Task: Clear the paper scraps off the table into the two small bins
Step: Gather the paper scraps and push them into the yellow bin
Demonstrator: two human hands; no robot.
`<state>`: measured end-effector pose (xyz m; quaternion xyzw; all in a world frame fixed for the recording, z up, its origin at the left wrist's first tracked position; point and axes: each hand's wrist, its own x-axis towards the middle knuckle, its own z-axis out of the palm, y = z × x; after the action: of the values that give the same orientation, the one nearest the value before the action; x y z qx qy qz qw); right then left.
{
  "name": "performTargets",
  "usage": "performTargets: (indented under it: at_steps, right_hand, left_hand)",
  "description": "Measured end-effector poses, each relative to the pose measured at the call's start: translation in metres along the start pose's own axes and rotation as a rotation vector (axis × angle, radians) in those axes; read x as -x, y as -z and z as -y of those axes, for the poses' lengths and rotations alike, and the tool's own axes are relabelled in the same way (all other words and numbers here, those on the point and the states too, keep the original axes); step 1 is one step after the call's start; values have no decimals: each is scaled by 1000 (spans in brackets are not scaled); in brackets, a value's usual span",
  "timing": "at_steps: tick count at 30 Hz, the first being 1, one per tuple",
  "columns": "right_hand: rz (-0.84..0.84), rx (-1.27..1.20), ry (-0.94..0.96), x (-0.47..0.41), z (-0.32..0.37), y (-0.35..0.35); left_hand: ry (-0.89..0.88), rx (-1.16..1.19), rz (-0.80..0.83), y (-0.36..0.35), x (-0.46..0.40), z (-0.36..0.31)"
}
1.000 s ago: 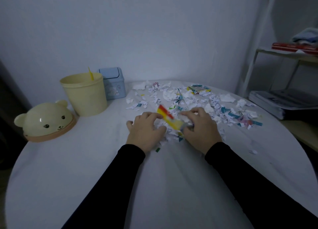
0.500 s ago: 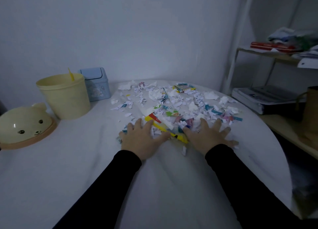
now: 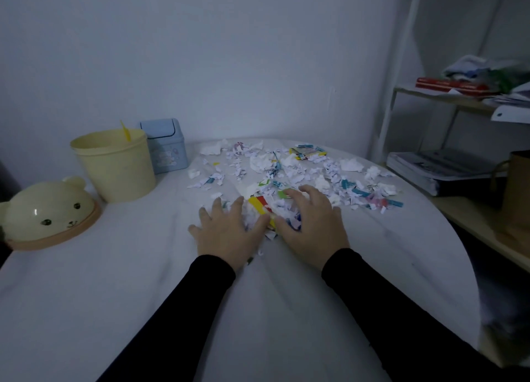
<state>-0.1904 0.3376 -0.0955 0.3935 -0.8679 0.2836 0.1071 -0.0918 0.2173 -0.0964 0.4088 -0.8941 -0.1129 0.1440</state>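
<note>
cupping a mound of scraps (image 3: 272, 209) between left hand (image 3: 226, 232) and right hand (image 3: 311, 226), fingers (image 3: 311, 192) loosely spread; bins (image 3: 114, 166) far left, left hand nearer.

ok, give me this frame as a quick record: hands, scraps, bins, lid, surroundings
left hand: flat on the table, fingers spread, at the near edge of the scraps
right hand: fingers curved over the scraps, raking
scraps: loose spread across the far half of the table, a small heap between the hands
yellow bin: open, far left
blue bin: lid on, behind the yellow bin
bear lid: on the table, left edge
shelf: right, books on it
</note>
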Motion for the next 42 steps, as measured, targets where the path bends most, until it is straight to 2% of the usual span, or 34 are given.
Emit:
performTargets:
  at_steps: [4,6,11,13,16,23,28,32,36,38,42]
  right_hand:
    - [258,123,35,-10,-2,-16]
    - [286,131,13,-15,-4,-20]
    - [132,177,25,-23,-5,-22]
    - [107,54,7,-23,-5,-20]
    - [89,-125,11,-21,-6,-18]
    - [91,-114,22,-23,-9,-21]
    - [61,-119,25,-20,-9,-21]
    - [4,-124,30,-18,-7,-24]
    - [-36,-239,-23,-21,-9,-25]
    - [-28,-219,-23,-22,-9,-26]
    - [-40,-212,-20,-23,-8,-26]
  left_hand:
    - [-87,-116,95,-10,-3,5]
    - [-103,-123,81,-12,-6,6]
    - [-170,-17,-54,-12,-12,9]
    - [-207,9,-79,-13,-16,11]
    - [-226,16,-52,-13,-18,12]
    - [-241,106,-45,-11,-16,12]
    - [-184,227,-71,-6,-20,18]
    - [-147,128,-35,-5,-18,21]
    - [-105,20,-66,-10,-11,10]
    - [-132,-57,-85,-13,-12,8]
    - [-246,-31,-119,-14,-14,5]
